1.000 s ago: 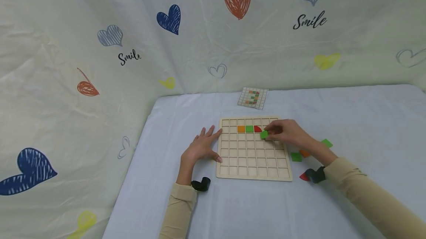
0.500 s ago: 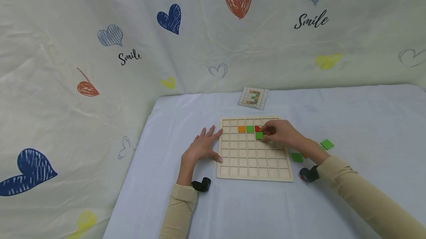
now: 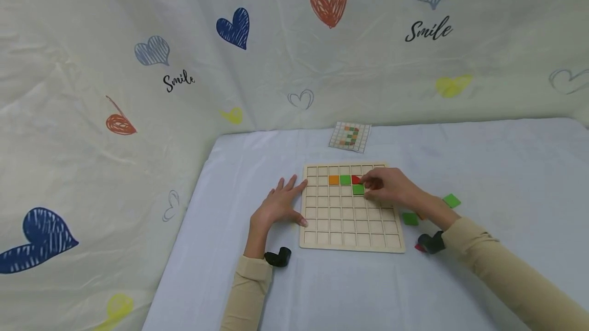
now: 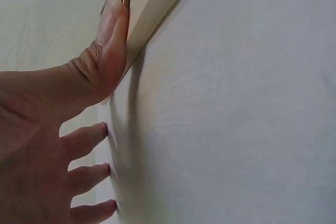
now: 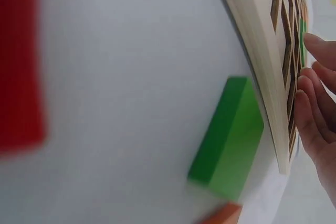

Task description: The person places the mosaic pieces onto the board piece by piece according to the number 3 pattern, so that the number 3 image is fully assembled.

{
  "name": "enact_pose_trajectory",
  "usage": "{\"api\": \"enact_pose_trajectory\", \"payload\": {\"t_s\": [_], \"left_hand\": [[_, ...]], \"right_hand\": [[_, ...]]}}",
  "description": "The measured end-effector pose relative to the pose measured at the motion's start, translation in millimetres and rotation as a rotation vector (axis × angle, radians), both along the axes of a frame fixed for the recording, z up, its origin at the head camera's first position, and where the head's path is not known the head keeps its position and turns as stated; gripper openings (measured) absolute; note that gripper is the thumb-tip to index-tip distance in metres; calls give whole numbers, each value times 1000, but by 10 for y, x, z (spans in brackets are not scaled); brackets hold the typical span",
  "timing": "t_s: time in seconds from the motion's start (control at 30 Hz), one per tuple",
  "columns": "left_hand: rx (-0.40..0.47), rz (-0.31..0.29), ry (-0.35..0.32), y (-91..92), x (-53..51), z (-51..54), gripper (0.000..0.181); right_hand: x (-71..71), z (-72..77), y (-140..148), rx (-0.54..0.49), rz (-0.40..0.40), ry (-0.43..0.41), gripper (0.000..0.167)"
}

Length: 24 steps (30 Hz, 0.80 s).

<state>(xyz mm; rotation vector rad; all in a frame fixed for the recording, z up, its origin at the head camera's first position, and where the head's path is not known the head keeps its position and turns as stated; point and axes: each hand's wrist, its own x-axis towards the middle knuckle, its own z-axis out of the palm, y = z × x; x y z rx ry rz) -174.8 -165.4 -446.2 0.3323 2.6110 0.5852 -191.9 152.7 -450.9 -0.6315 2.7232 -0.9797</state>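
A wooden grid board [image 3: 352,226] lies on the white cloth. My left hand [image 3: 278,205] is spread at its left side; in the left wrist view the thumb [image 4: 111,35] rests against the board's edge. One row holds an orange tile [image 3: 334,180], a green tile [image 3: 345,180] and a partly covered red tile [image 3: 356,179]. Below the red one, another green tile [image 3: 358,189] sits in a cell. My right hand [image 3: 391,185] is over the board just right of these last two tiles, fingers bent loosely, nothing visibly held. Whether a fingertip touches a tile, I cannot tell.
Right of the board lie two green tiles [image 3: 452,200], a mostly hidden orange tile [image 5: 223,214] and a red tile [image 3: 420,247] partly behind the black wrist camera [image 3: 431,242]. A printed pattern card [image 3: 349,136] lies behind the board.
The green tile pinched in my right hand has moved left and down into the cell below the red tile. My fingers have since drawn slightly right from it. The left hand keeps still.
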Motion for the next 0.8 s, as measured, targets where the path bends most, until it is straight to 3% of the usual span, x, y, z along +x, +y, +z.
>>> {"api": "enact_pose_trajectory", "payload": {"t_s": [0.8], "left_hand": [[-7,-14,16,0,23,-1,113]], "right_hand": [[346,96,583,50,-32,77,25]]}}
